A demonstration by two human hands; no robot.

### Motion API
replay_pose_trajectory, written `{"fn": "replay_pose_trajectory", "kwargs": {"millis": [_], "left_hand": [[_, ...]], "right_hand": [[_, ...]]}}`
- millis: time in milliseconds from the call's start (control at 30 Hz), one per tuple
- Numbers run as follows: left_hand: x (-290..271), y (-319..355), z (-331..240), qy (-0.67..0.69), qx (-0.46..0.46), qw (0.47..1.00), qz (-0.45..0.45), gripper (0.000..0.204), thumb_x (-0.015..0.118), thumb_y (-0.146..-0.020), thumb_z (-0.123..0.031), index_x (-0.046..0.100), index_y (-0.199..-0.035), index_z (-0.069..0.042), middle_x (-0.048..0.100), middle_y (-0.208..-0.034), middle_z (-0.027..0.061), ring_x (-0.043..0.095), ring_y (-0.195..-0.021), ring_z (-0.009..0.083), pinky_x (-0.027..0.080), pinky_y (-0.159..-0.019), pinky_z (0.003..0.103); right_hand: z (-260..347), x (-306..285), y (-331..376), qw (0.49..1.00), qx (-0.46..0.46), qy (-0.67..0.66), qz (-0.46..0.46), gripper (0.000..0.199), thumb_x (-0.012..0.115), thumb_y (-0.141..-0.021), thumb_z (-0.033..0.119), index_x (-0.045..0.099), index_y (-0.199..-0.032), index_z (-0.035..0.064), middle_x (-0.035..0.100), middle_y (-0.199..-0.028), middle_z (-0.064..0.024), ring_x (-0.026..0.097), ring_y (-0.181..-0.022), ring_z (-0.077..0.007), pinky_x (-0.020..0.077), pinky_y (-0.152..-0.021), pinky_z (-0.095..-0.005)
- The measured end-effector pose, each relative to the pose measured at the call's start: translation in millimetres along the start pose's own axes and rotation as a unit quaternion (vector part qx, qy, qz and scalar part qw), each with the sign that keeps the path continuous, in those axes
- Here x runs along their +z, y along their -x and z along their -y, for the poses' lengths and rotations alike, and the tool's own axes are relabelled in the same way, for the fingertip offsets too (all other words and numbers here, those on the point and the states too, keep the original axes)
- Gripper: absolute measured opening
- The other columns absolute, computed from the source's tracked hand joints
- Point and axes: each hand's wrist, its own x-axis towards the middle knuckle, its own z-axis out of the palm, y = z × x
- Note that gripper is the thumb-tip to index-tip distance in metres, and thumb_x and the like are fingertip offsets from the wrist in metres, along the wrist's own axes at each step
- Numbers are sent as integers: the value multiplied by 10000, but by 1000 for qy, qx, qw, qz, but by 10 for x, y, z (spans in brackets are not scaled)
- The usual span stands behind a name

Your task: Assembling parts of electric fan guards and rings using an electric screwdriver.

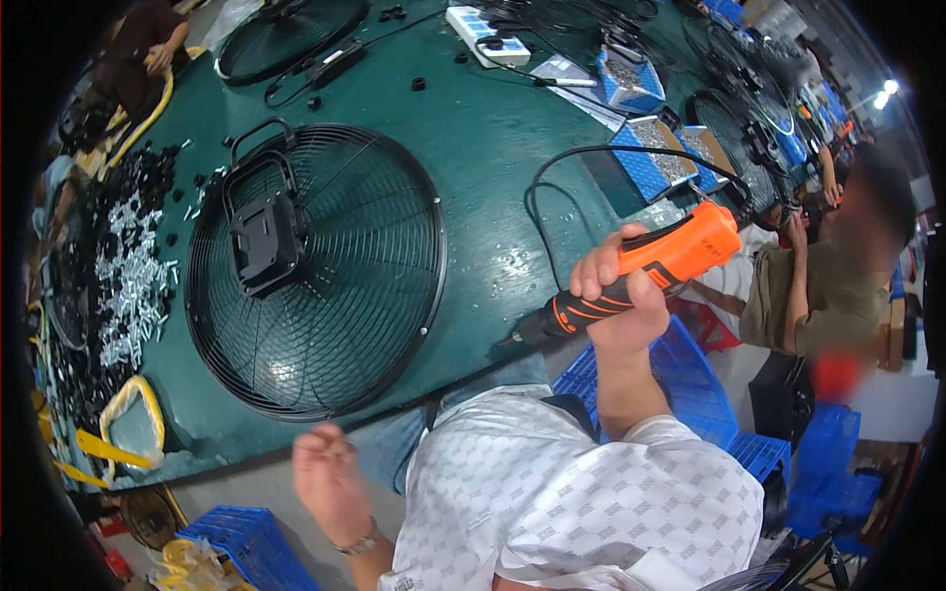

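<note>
My right hand [631,305] is wrapped round an orange and black electric screwdriver [680,248], its bit end pointing left, low over the table edge. A black cable loops from the tool's rear and across the tabletop. A black round fan with a wire guard [345,325] lies on the green table [493,236], with a black motor box [264,241] and a carrying handle [258,138] on top. Just off the near edge, below the fan, my left hand [328,483] has its fingers curled together. Whatever those fingers may hold is hidden.
Silver screws [126,286] and black parts are heaped at the left, beside a yellow loop [133,414]. Blue boxes of small hardware [655,163] and a white power strip [488,37] stand farther back. Blue crates [690,384] are below the table; another person [823,266] sits at right.
</note>
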Motion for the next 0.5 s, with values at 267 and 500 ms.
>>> {"fn": "replay_pose_trajectory", "kwargs": {"millis": [267,500], "left_hand": [[516,94,352,-56,-211,974,-58,217,498,-982,-85,524,-1188,-22,622,-1174,212,651,-884,183,523,-696,248],[379,-2,477,-111,-240,964,27,256,568,-972,-223,536,-1153,-45,679,-868,134,608,-608,129,479,-506,222]], "right_hand": [[-136,-21,9,999,26,-40,-8,453,623,-840,167,452,-1243,50,571,-847,-97,602,-730,-209,518,-709,-386],[-165,-6,-74,994,7,25,-106,418,610,-846,108,440,-1218,26,573,-821,-98,606,-722,-221,521,-709,-395]]}}
